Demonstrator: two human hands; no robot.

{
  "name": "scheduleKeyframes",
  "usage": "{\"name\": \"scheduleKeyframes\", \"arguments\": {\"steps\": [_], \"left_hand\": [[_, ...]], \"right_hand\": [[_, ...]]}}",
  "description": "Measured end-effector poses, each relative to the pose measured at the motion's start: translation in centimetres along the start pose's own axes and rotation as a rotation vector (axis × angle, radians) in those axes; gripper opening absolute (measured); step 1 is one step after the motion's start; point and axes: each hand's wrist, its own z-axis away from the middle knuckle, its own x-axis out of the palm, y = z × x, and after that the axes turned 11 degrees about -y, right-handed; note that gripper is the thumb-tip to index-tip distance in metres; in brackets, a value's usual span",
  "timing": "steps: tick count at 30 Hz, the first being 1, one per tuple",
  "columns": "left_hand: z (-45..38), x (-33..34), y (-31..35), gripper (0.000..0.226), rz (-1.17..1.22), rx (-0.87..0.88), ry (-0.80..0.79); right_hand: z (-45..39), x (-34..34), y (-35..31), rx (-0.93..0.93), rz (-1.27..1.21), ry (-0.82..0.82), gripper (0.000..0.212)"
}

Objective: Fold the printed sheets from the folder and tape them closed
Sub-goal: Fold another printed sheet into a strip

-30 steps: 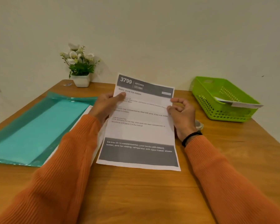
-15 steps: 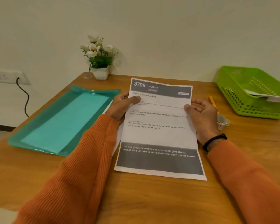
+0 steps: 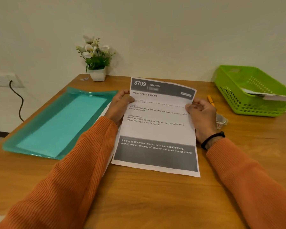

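So the white printed sheet with grey bands (image 3: 157,129) was out of the teal plastic folder (image 3: 56,123) and sat between both hands, its near edge on the brown wooden table (image 3: 147,199) and its top lifted. The left hand (image 3: 118,107) pinched the left edge, thumb curled over the front; the right hand (image 3: 201,113) clamped the right edge the same way. For a clean fold I'd have brought the top edge down to meet the bottom, squared the corners first, then creased outward from the middle. The tape looked to be that small clear roll (image 3: 221,120) beside the right wrist, though I couldn't tell for sure.
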Motion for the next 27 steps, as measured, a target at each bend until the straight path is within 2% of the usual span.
{"name": "scheduleKeyframes", "arguments": {"steps": [4,9,14,18,21,23,27], "left_hand": [[-0.2,-0.1,-0.1,0.015,0.020,0.018,0.010],[-0.1,-0.2,0.0,0.031,-0.013,0.024,0.053],[0.2,-0.4,0.3,0.033,-0.003,-0.052,0.068],[0.1,-0.1,0.4,0.033,0.064,-0.034,0.098],[0.0,-0.1,0.3,0.032,0.056,-0.037,0.088],[0.0,-0.2,0.2,0.031,0.038,-0.041,0.072],[0.0,-0.1,0.4,0.025,0.092,-0.018,0.101]], "right_hand": [[-0.1,0.0,0.0,0.017,-0.043,0.001,0.023],[0.1,0.0,-0.5,0.106,-0.113,-0.014,0.030],[0.3,0.1,-0.9,0.110,-0.173,-0.044,0.016],[0.6,0.2,-1.2,0.144,-0.249,-0.197,0.044],[1.0,0.0,-1.8,0.137,-0.247,-0.259,0.049],[1.0,0.0,-1.7,0.103,-0.185,-0.269,0.045],[0.4,0.0,-0.9,0.114,-0.083,-0.179,0.033]]}}
